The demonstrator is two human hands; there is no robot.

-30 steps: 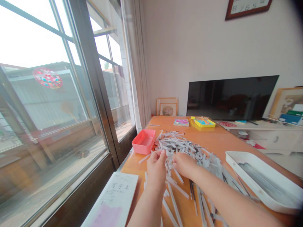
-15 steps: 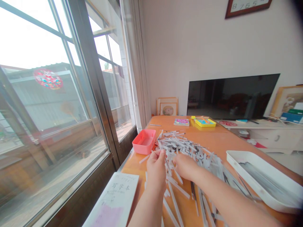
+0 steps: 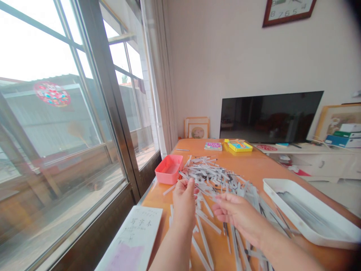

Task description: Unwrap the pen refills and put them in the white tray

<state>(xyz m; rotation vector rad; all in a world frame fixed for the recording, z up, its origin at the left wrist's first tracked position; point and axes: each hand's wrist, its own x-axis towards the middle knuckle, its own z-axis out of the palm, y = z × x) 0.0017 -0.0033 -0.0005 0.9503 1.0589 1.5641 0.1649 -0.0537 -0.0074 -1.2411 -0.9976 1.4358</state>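
Observation:
My left hand (image 3: 184, 192) is closed in a pinch, thumb on top, on a thin clear stick that looks like a pen refill. My right hand (image 3: 232, 210) is a short way to the right, its thumb and index finger pinching the stick's other end while the remaining fingers curl loosely. Between the two hands the stick (image 3: 205, 191) runs nearly level, above a heap of similar sticks. This heap (image 3: 210, 169) mixes whitish translucent plastic pieces with thin dark rods. Longer pieces (image 3: 204, 241) lie loose on the table below my hands.
A pink box (image 3: 168, 170) stands left of the heap. On the right, a white tray (image 3: 303, 229) holds thin dark rods. A notebook (image 3: 132, 237) lies at the near left. Toward the table's far end are a booklet (image 3: 213, 146) and a yellow tray (image 3: 239, 147). Glass windows line the left side.
My right hand has drawn right, away from my left, and its fingers have come into view. The stick now shows stretched between them. The view has shifted slightly.

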